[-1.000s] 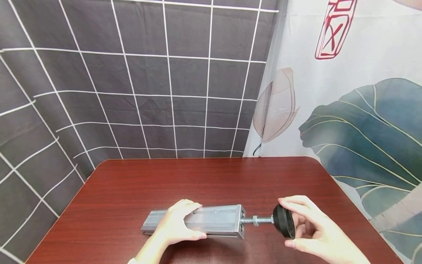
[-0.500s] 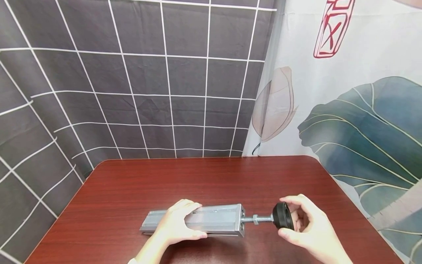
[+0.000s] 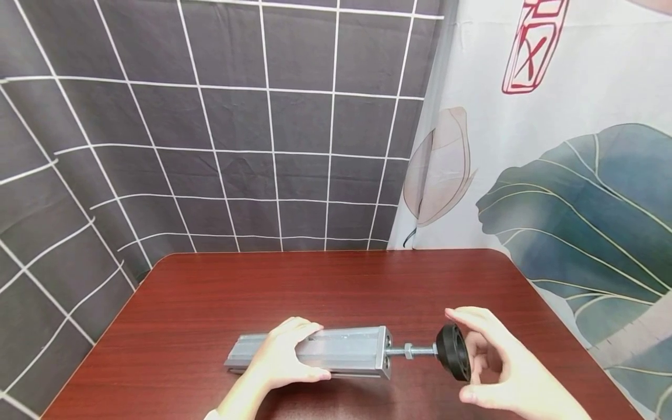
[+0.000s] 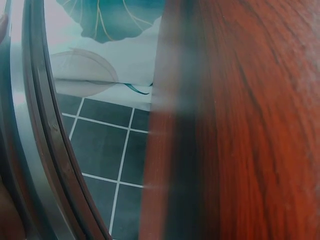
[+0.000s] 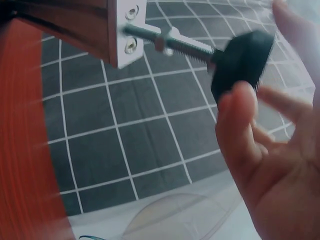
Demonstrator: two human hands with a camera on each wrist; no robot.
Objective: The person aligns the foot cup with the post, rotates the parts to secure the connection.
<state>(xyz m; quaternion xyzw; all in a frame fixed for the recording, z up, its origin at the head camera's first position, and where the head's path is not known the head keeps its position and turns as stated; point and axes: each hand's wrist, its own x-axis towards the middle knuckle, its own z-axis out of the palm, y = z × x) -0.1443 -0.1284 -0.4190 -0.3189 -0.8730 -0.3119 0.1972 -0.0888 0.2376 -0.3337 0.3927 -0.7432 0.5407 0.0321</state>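
A silver aluminium profile (image 3: 343,349) lies along the near part of the table, its length running left to right. My left hand (image 3: 280,356) grips it around the middle, thumb on the near side, fingers over the far side. From the profile's right end, a threaded rod with a hex nut (image 3: 408,350) leads to a round black levelling foot (image 3: 452,352). My right hand (image 3: 506,364) is spread around that foot, fingertips and thumb apart from its rim in the head view. In the right wrist view, the thumb overlaps the black foot (image 5: 245,60); contact is unclear there.
The dark red wooden table (image 3: 325,286) has rounded far corners. Behind it hangs a grey cloth with white grid lines (image 3: 236,128). A white curtain with leaf prints (image 3: 472,70) hangs to the right.
My right hand's thumb and fingers have come off the black levelling foot, spreading wider, and the hand has shifted slightly right. The left hand and profile keep their place.
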